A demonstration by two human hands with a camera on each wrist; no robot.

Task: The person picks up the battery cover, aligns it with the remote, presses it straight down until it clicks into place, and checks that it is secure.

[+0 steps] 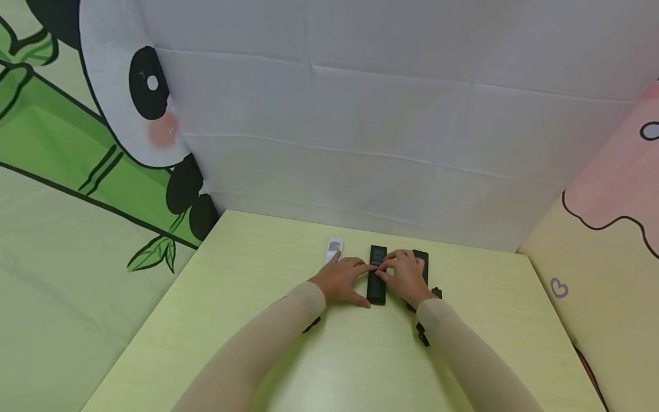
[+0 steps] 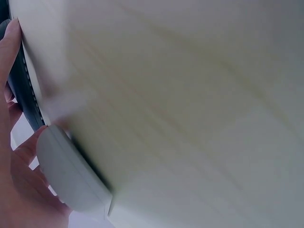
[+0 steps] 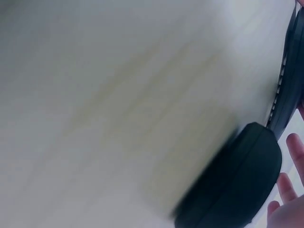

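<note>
A black remote control [image 1: 376, 286] lies lengthwise between the hands, with a printed label near its far end. My left hand [image 1: 340, 279] is spread at its left side, forefinger reaching onto it and thumb beside its near end. From the right, my right hand [image 1: 407, 277] brings bent forefinger and thumb together over its middle; whether they pinch anything I cannot tell. A white remote control [image 1: 333, 248] lies partly under the left hand and shows close by in the left wrist view [image 2: 71, 175]. Another black remote control [image 1: 422, 260] is partly covered by the right hand.
All this lies on a pale wood-grain table [image 1: 350, 366]. A plain white cloth [image 1: 360, 114] hangs behind its far edge. Printed cloths with a panda [image 1: 118, 97] and a pink shape [image 1: 623, 166] stand at the sides. Small black parts [image 1: 423, 335] sit by the wrists.
</note>
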